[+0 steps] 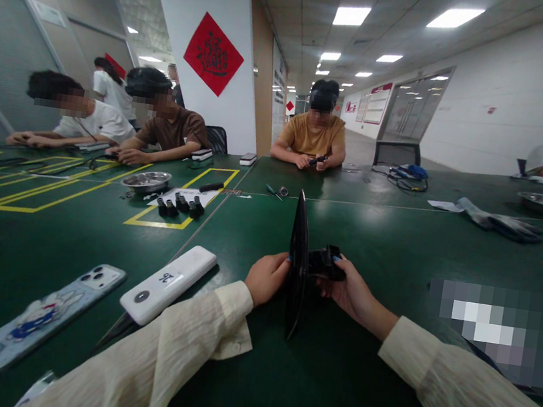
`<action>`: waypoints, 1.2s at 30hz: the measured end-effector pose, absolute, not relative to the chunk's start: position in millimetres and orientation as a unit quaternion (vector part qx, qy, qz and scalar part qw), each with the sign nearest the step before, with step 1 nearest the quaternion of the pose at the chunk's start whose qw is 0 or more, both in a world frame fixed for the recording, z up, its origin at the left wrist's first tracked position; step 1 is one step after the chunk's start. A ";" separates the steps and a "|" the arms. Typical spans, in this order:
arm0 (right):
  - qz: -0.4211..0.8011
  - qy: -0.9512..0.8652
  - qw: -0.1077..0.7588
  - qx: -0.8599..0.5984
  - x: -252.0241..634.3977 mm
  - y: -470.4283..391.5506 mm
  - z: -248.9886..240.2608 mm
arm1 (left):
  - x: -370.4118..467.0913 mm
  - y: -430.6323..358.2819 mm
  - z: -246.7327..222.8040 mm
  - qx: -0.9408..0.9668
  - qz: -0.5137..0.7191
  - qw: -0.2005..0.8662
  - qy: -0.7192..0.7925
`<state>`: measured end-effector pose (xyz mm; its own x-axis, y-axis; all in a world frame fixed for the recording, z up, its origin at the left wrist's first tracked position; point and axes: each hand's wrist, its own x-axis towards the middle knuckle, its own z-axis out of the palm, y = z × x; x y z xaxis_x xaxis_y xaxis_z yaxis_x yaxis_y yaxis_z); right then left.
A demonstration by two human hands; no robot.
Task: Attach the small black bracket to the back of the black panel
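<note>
In front of me, a thin black panel (298, 261) stands nearly edge-on to the camera, so its faces hardly show. A blocky black mount (326, 262) sticks out from its right side. My left hand (266, 278) is closed at the panel's left side, thumb against it and the other fingers partly hidden. On the other side, my right hand (354, 289) grips the mount between thumb and fingers. Both hands are just above the green table (353, 377).
Left of my arm lie a white power bank (169, 285) and a phone in a patterned case (48, 318). Farther off are a metal bowl (148, 181), several black cylindrical parts (181, 204) and gloves (498, 222). Co-workers sit around the table, one opposite (311, 138).
</note>
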<state>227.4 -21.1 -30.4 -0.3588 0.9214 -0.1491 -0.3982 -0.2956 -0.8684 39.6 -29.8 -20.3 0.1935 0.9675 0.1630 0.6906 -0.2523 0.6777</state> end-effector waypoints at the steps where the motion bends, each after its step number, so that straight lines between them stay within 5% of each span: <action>1: 0.730 -0.384 0.453 -0.339 227.5 -20.6 -31.0 | 39.6 -29.7 -20.7 0.735 0.293 0.237 0.564; 36: 0.733 -0.386 0.460 -0.320 228.7 -16.3 -37.9 | 40.1 -30.0 -19.9 0.734 0.289 0.241 0.566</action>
<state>228.7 -16.3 -37.9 -0.3726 0.9211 -0.1132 -0.4268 -0.2783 -0.8605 40.1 -30.0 -19.9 0.1933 0.9695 0.1510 0.6907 -0.2438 0.6809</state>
